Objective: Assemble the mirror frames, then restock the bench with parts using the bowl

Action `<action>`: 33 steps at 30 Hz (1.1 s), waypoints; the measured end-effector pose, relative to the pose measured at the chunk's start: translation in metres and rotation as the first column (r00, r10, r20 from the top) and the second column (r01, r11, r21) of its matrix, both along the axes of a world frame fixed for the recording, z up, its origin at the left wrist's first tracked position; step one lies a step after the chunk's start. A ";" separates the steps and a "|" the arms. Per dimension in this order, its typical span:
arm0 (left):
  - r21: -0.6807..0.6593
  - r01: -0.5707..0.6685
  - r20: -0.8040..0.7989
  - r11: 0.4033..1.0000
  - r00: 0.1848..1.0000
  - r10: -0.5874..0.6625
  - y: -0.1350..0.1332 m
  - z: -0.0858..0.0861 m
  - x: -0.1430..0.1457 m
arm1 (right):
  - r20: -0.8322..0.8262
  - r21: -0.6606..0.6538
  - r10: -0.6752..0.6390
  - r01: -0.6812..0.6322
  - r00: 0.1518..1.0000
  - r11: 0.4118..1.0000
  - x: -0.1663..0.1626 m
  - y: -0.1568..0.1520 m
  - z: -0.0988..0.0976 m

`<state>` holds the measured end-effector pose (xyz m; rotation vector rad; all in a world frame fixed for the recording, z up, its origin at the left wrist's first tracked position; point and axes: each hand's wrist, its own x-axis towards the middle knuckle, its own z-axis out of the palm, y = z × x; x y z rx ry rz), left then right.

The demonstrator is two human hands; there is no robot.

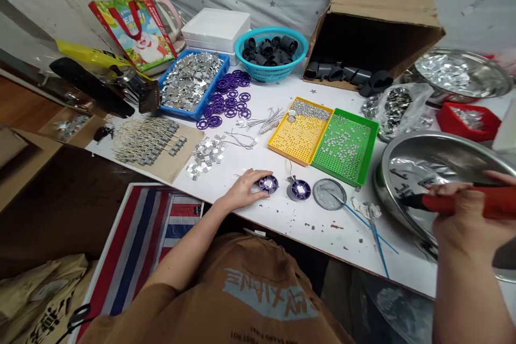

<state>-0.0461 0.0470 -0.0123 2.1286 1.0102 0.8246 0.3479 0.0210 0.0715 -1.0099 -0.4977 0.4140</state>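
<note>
Left hand [241,191] on a purple disc [268,184], right hand [463,215] gripping a red-handled tool [479,202].
Nearest me, the left fingers [250,177] lie together against the edge of the disc on the white counter [306,231]; I cannot tell if they pinch it. The right fingers [447,189] wrap the handle, its dark tip held over a big steel bowl [403,172]. Just beside the disc I see a second purple disc [299,190], then a gray round dish [329,194] with blue sticks [368,228] lying across its edge. Farther off are a yellow tray [288,142] and a green tray [345,145] side by side, then a blue tray of silver squares [189,83], a teal basket of black tubes [271,54], and a cardboard box [373,27] on its side.
</note>
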 end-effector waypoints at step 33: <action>0.041 0.025 0.104 0.999 0.994 -0.029 -0.034 0.002 0.100 | 0.497 -0.484 0.215 0.063 0.841 0.873 -0.070 -0.130 -0.083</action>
